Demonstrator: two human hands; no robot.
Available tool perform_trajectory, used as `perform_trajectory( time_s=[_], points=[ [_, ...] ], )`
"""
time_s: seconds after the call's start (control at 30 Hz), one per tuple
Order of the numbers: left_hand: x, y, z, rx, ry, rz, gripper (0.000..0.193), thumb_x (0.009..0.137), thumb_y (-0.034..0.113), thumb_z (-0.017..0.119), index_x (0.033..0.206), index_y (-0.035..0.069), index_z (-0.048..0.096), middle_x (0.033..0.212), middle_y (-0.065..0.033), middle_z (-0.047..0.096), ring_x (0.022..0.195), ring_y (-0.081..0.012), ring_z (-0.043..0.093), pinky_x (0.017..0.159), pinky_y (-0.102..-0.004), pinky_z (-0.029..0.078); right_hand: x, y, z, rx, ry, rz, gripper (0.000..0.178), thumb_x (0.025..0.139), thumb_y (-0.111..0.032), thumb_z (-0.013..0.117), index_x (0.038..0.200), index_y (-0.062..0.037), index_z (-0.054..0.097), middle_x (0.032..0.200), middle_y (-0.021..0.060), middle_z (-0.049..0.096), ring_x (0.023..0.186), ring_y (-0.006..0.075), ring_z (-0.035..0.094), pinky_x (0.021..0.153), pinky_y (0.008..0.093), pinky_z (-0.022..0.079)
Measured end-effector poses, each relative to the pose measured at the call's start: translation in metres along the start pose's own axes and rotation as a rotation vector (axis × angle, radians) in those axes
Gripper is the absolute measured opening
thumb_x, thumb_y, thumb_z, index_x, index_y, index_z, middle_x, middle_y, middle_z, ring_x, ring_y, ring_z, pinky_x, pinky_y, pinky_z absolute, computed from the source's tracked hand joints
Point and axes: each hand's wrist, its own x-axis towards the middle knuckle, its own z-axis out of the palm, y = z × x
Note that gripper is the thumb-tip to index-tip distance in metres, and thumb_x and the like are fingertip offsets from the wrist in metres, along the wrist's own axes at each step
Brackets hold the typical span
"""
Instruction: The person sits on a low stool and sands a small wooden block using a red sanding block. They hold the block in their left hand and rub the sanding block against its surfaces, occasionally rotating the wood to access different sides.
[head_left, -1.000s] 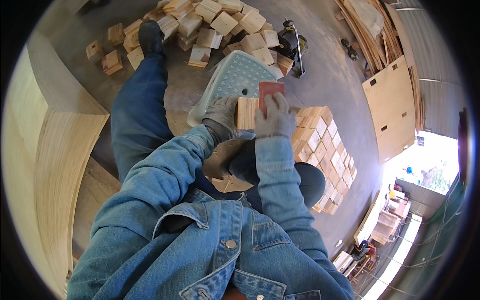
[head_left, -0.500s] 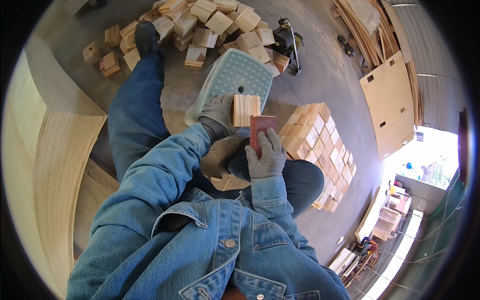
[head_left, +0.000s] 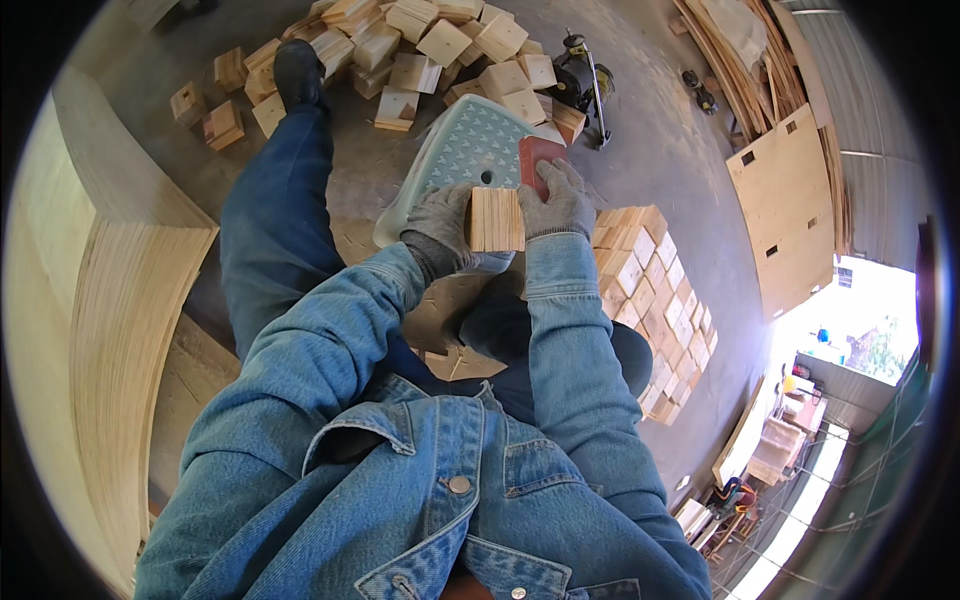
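One block, just above frame centre! | left hand clasps its left side | right hand, close at its right face, grips a red pad | pad sits up-right of block, whose long axis I can't tell

Blue denim jacket, metal buttons, grey gloves on both hands, navy trousers, black shoe
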Motion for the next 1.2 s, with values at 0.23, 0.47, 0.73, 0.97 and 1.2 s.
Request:
perform_trajectory(
  time_s=[0.23, 0.47, 0.73, 0.97, 1.2],
  points=[
    [-0.003, 0.002, -0.007, -0.059, 0.041, 0.049, 0.096, 0.062, 0.04, 0.098, 0.142, 0.01, 0.053, 0.135, -0.0183, 0.06, 0.129, -0.038, 0.057, 0.116, -0.0467, 0.044, -0.081, 0.017, 0.009, 0.123, 0.133, -0.134, 0.058, 0.08, -0.03, 0.086, 0.133, -0.0121, 0.071, 0.149, 0.0169, 0.06, 0.131, 0.0395, 0.059, 0.11, 0.052, 0.046],
    [0.0, -0.005, 0.007, 0.049, 0.126, 0.091, 0.086, 0.067, 0.035, 0.095, 0.14, 0.012, 0.055, 0.134, -0.0171, 0.061, 0.126, -0.0378, 0.058, 0.113, -0.0466, 0.046, -0.165, 0.004, -0.023, 0.103, 0.089, -0.179, 0.059, 0.077, -0.028, 0.086, 0.132, -0.0132, 0.071, 0.146, 0.0155, 0.061, 0.125, 0.0398, 0.061, 0.107, 0.0532, 0.047],
    [0.001, -0.012, 0.011, -0.044, 0.172, 0.128, 0.087, 0.063, 0.035, 0.098, 0.136, 0.011, 0.057, 0.127, -0.0167, 0.065, 0.119, -0.0382, 0.062, 0.108, -0.0476, 0.049, -0.088, -0.01, -0.014, 0.044, 0.073, -0.176, 0.052, 0.079, -0.029, 0.084, 0.13, -0.0192, 0.073, 0.146, 0.0087, 0.063, 0.121, 0.0404, 0.062, 0.104, 0.0523, 0.051],
    [0.002, 0.002, -0.005, -0.037, -0.048, 0.027, 0.099, 0.063, 0.046, 0.095, 0.145, 0.015, 0.05, 0.14, -0.0133, 0.06, 0.134, -0.0364, 0.056, 0.122, -0.0472, 0.036, -0.038, 0.037, 0.008, 0.333, 0.152, 0.024, 0.057, 0.078, -0.027, 0.089, 0.13, -0.0103, 0.072, 0.144, 0.0175, 0.064, 0.131, 0.0393, 0.061, 0.112, 0.0464, 0.049],
    [0.0, 0.003, -0.01, -0.021, 0.003, 0.036, 0.093, 0.063, 0.039, 0.096, 0.142, 0.016, 0.054, 0.136, -0.0158, 0.062, 0.13, -0.038, 0.058, 0.117, -0.0479, 0.043, -0.129, 0.073, -0.002, 0.478, 0.07, 0.266, 0.058, 0.08, -0.02, 0.091, 0.132, -0.0035, 0.07, 0.142, 0.0192, 0.064, 0.132, 0.0362, 0.062, 0.114, 0.0426, 0.05]
  ],
)
